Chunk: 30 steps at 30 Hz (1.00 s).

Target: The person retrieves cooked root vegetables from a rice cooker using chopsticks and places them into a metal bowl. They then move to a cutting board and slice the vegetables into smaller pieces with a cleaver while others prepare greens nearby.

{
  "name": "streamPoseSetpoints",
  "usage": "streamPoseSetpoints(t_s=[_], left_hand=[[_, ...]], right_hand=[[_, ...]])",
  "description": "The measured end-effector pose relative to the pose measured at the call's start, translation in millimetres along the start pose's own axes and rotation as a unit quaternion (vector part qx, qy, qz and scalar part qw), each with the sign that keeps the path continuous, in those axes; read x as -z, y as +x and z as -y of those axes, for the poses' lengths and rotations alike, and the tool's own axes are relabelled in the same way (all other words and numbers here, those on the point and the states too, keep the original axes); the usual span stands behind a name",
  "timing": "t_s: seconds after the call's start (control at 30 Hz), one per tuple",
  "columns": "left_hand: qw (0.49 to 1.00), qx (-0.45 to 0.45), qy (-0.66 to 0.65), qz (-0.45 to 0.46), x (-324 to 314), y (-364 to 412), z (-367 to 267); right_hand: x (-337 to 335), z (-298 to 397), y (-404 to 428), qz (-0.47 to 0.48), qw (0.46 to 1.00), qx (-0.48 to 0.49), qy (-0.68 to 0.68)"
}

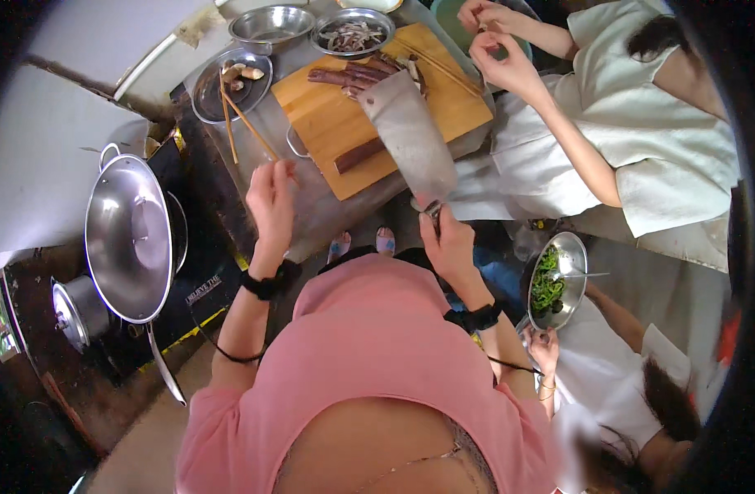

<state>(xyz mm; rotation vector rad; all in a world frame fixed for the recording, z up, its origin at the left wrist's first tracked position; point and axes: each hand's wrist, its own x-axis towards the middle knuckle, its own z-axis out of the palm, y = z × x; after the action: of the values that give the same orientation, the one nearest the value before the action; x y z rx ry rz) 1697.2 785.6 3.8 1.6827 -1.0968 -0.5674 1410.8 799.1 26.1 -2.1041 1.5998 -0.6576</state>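
Note:
My right hand (446,238) grips the handle of a broad metal cleaver (411,133). Its blade lies flat-side up above a wooden cutting board (319,126), covering part of what is there. Beyond the blade is a heap of reddish-brown lengths of food (346,77), perhaps cured meat. A single dark piece (356,156) shows near the board's front edge, partly under the cleaver. My left hand (272,200) hovers left of the board with bent fingers. One of two wooden chopsticks (249,125) ends right at its fingertips; whether they touch cannot be told.
Left of the board, a metal plate (207,102) holds ginger-like pieces. Behind stand a metal bowl (271,28) and a bowl of shreds (353,37). A wok (127,241) and lidded pot (84,309) are at left. Two people work at right, one holding a pan of greens (547,281).

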Motion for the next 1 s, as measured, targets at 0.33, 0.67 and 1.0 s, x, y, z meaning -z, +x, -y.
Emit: streamPoseSetpoints(t_s=[0.33,0.67,1.0], left_hand=[[0.995,0.086,-0.043,-0.026,37.3,-25.9,12.6],[0.99,0.106,-0.093,-0.023,39.7,-24.7,11.2],[0.991,0.08,-0.108,-0.015,42.6,-24.8,1.6]], right_hand=[[-30.7,-17.0,-2.7,0.058,0.994,0.043,-0.078],[-45.1,-11.1,-5.4,0.102,0.982,0.112,-0.116],[-43.3,-1.6,-1.8,0.126,0.983,0.084,-0.103]])
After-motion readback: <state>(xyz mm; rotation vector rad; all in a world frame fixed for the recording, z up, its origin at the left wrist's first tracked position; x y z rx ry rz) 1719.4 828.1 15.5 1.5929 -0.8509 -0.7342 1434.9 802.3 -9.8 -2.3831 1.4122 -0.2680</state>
